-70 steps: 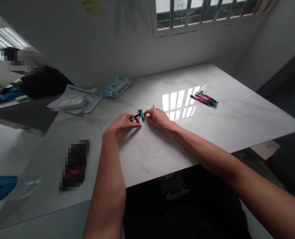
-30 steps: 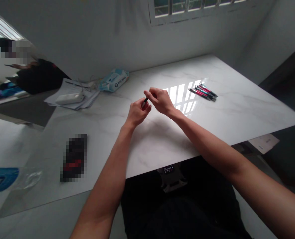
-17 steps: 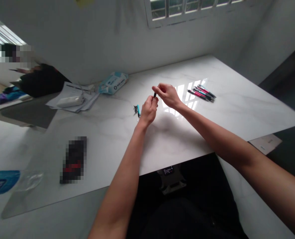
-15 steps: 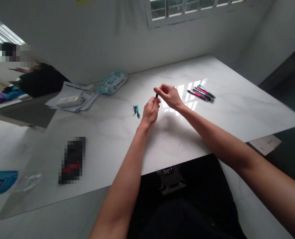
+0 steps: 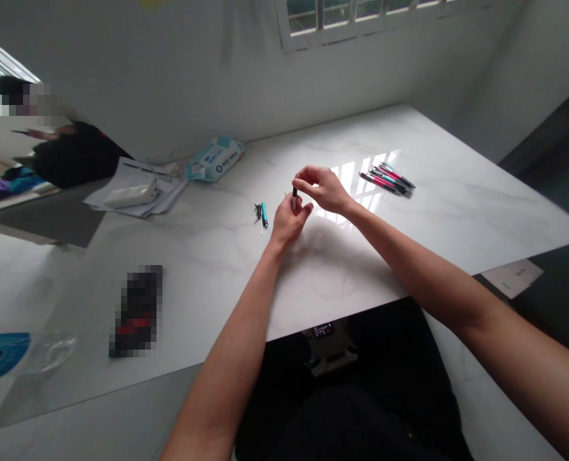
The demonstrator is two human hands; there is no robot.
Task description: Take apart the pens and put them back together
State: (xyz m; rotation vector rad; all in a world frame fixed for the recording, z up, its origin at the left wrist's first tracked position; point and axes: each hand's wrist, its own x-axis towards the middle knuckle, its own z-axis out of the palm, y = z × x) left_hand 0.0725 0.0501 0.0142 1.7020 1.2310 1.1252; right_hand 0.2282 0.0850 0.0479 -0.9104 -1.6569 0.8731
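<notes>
Head view: a slim black-and-pale pen part [image 5: 294,191] is held nearly upright between the two hands, above the white marbled table [image 5: 461,186]. Its black upper end is pinched by the right hand [image 5: 323,187], with thumb and forefinger brought together on it. Its pale lower end is set among the curled fingers of the left hand [image 5: 288,218], whose thumb is spread away from it; how firmly those fingers are closed cannot be told. A thin pale tip is seen just past the left forefinger, too small to be identified.

Near the left hand, on the tabletop, a teal barrel [image 5: 264,214] with a dark end is laid, with small black pieces [image 5: 258,211] just beside it and a thin white stick [image 5: 262,228] close by. Farther off, beyond the right hand, a bundle of pens [image 5: 388,180] in red, black and teal is laid side by side, partly overlapping, near the window's bright reflection.

Toward the wall, a blue-and-white wipes packet [image 5: 216,160] is placed next to loose papers [image 5: 106,192], on which a white box-like object [image 5: 130,194] is rested. In the near left part of the view, a dark object with a red band [image 5: 137,312] is blurred by pixelation, and a blue-labelled clear bottle [image 5: 2,356] is partly cut off by the frame. At far left, another person [image 5: 75,153] in dark clothing is seen, a thin dark object held in one hand
</notes>
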